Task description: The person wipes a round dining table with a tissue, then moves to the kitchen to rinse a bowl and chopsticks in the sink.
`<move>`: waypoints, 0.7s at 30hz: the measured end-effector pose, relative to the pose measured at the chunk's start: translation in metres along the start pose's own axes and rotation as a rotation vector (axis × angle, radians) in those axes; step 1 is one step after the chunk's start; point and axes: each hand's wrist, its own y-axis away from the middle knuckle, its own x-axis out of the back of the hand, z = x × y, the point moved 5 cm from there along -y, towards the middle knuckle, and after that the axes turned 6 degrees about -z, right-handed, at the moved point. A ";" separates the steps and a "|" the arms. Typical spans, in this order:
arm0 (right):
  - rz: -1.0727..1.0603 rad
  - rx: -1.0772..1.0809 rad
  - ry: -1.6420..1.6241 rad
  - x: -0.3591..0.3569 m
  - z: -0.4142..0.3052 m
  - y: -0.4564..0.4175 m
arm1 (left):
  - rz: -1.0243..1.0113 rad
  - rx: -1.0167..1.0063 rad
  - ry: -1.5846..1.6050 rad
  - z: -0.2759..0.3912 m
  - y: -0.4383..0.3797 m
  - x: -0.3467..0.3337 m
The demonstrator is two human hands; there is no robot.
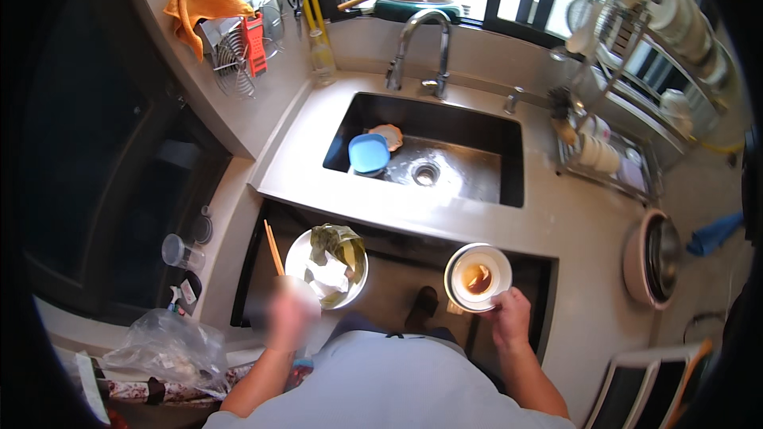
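My left hand (286,317), partly blurred, grips a white bowl (294,255) by its near-left side. Inside it lie dark green leaves (334,242) and crumpled white tissue (328,277). A pair of wooden chopsticks (273,247) sticks up from the same hand. My right hand (511,317) holds what looks like a stack of white bowls (458,262) by the rim. Brown liquid (477,279) with a pale piece in it sits in the top one. Light wooden stick ends (454,308) show beneath that stack. Both hands are in front of the counter, short of the sink.
Beyond my hands, the steel sink (471,161) holds a blue square container (369,153) and a scalloped dish (390,136). The faucet (442,50) arches behind it. Right are a dish rack (641,187) and nested basins (641,274). A plastic bag (173,348) lies left.
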 end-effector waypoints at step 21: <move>-0.097 -0.168 0.123 -0.184 -0.081 -0.181 | 0.113 0.164 0.145 0.059 -0.254 -0.028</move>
